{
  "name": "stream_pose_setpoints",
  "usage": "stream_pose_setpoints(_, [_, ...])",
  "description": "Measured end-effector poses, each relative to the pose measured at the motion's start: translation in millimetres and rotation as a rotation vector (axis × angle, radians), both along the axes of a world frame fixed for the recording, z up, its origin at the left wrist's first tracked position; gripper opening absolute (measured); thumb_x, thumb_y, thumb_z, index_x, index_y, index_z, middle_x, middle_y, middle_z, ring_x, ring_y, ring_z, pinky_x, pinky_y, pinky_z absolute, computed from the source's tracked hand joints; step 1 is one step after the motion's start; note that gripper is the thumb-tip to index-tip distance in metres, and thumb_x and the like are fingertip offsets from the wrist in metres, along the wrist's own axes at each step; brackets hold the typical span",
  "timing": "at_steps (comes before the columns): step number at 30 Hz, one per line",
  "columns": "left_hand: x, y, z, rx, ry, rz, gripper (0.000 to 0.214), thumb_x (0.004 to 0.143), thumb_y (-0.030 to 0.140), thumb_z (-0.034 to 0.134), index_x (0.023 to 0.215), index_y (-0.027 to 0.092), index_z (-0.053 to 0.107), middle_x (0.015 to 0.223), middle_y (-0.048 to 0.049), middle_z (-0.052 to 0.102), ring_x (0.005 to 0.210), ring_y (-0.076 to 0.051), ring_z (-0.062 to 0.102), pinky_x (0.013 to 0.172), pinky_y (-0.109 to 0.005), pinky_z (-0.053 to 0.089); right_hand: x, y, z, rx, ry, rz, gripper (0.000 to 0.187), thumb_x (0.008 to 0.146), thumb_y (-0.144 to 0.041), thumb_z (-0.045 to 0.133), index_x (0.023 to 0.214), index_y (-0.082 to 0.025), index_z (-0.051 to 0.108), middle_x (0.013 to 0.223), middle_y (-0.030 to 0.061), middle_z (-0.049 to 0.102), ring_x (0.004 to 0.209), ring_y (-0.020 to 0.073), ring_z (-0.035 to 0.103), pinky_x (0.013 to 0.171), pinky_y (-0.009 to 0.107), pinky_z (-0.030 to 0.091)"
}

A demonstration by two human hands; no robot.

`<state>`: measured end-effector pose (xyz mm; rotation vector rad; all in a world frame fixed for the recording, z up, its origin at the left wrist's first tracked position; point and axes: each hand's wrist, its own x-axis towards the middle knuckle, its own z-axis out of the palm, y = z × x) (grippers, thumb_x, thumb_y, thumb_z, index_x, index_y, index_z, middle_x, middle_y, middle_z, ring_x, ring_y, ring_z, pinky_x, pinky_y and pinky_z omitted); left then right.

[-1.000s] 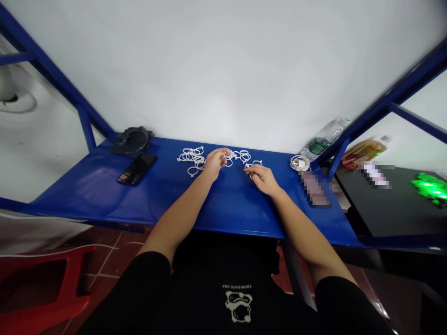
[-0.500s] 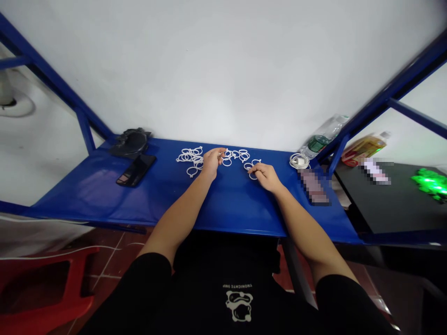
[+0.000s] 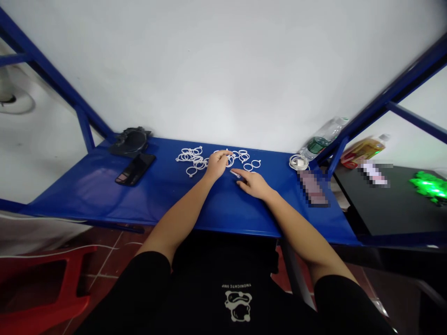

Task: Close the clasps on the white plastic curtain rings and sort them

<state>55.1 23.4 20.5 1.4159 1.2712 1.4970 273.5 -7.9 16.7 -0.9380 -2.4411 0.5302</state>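
Several white plastic rings, each with a small knob, lie on the blue tabletop (image 3: 181, 195). To the left of my left hand is a tangled cluster of rings (image 3: 191, 158). My left hand (image 3: 217, 166) is closed, its fingers curled over rings in the middle; whatever they pinch is hidden. Nearer to me, my right hand (image 3: 254, 184) has a white ring (image 3: 236, 174) at its fingertips, mostly covered by the fingers. Two rings (image 3: 252, 165) rest just beyond the right hand, and a few more rings (image 3: 241, 155) lie near the wall.
A black phone (image 3: 136, 169) and a dark object (image 3: 131, 141) lie at left. On the right are a coiled white cable (image 3: 299, 162), a clear bottle (image 3: 319, 142) and a blurred flat item (image 3: 313, 188). Blue metal bars (image 3: 52, 83) frame both sides; a red stool (image 3: 66, 298) stands below.
My right hand has moved left, toward my left hand, bringing one ring away from the right group. The left hand has shifted slightly right and turned over the middle rings.
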Motion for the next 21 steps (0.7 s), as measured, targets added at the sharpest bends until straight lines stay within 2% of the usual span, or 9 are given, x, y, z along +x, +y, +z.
stream_pose_setpoints(2, [-0.7,-0.7,-3.4,0.034,0.075,-0.031,0.039,0.081,0.013,0.054,0.109,0.018,0.081,0.066,0.0009,0.066,0.062,-0.015,0.058,0.067,-0.027,0.047,-5.8,-3.6,0.8,0.005,-0.030,0.026,0.069,0.095,-0.019,0.061,0.163,-0.029,0.050,0.139,0.0070,0.076,0.091,0.0225,0.078,0.084,0.035,0.058])
stream_pose_setpoints(4, [-1.6,-1.5,-6.6,0.033,0.187,-0.117,0.037,0.082,0.012,0.055,0.109,0.018,0.080,0.074,-0.0006,0.070,0.066,-0.015,0.060,0.068,-0.027,0.048,-3.6,-3.2,2.5,0.005,-0.035,0.013,0.071,0.095,-0.018,0.061,0.164,-0.029,0.048,0.141,0.0072,0.075,0.089,0.0223,0.078,0.084,0.035,0.059])
stream_pose_setpoints(8, [-0.5,-7.0,-9.2,0.111,0.536,-0.348,0.021,0.083,0.015,0.062,0.092,0.020,0.080,0.089,-0.0029,0.074,0.080,-0.017,0.065,0.078,-0.031,0.052,20.7,8.5,9.5,0.039,0.026,-0.134,0.045,0.098,-0.024,0.062,0.143,-0.024,0.069,0.118,0.0064,0.083,0.080,0.0210,0.075,0.081,0.033,0.058])
stream_pose_setpoints(11, [2.8,-13.6,-6.9,0.162,0.726,-0.440,0.009,0.087,0.025,0.072,0.081,0.021,0.077,0.094,-0.0037,0.072,0.086,-0.019,0.066,0.085,-0.035,0.053,41.5,21.0,14.3,0.084,0.087,-0.294,0.033,0.102,-0.031,0.061,0.130,-0.023,0.077,0.106,0.0063,0.084,0.074,0.0200,0.072,0.076,0.033,0.056])
stream_pose_setpoints(13, [4.8,-17.9,-3.7,0.168,0.758,-0.485,0.016,0.087,0.037,0.080,0.083,0.022,0.078,0.101,-0.0047,0.070,0.090,-0.020,0.066,0.086,-0.036,0.053,50.5,27.9,14.4,0.093,0.101,-0.351,0.031,0.101,-0.032,0.062,0.126,-0.022,0.078,0.102,0.0062,0.083,0.073,0.0198,0.072,0.076,0.032,0.055])
stream_pose_setpoints(16, [8.1,-23.1,1.4,0.189,0.775,-0.572,0.034,0.078,0.050,0.091,0.093,0.022,0.079,0.108,-0.0064,0.068,0.100,-0.024,0.066,0.092,-0.040,0.053,55.3,34.5,10.0,0.062,0.074,-0.372,0.029,0.100,-0.030,0.063,0.123,-0.022,0.079,0.098,0.0059,0.083,0.075,0.0201,0.072,0.076,0.032,0.055])
stream_pose_setpoints(18, [11.1,-25.3,3.4,0.169,0.822,-0.645,0.045,0.071,0.054,0.096,0.098,0.023,0.079,0.109,-0.0067,0.069,0.103,-0.027,0.066,0.094,-0.041,0.053,54.8,36.8,6.0,0.031,0.046,-0.366,0.028,0.100,-0.028,0.064,0.122,-0.022,0.080,0.096,0.0057,0.083,0.075,0.0203,0.073,0.076,0.032,0.055])
stream_pose_setpoints(21, [13.6,-24.9,3.7,0.091,0.902,-0.704,0.050,0.066,0.054,0.099,0.101,0.023,0.080,0.108,-0.0065,0.070,0.104,-0.028,0.066,0.093,-0.040,0.053,52.9,38.2,1.8,-0.005,0.014,-0.343,0.027,0.099,-0.026,0.065,0.121,-0.022,0.080,0.095,0.0057,0.083,0.075,0.0208,0.073,0.076,0.032,0.054])
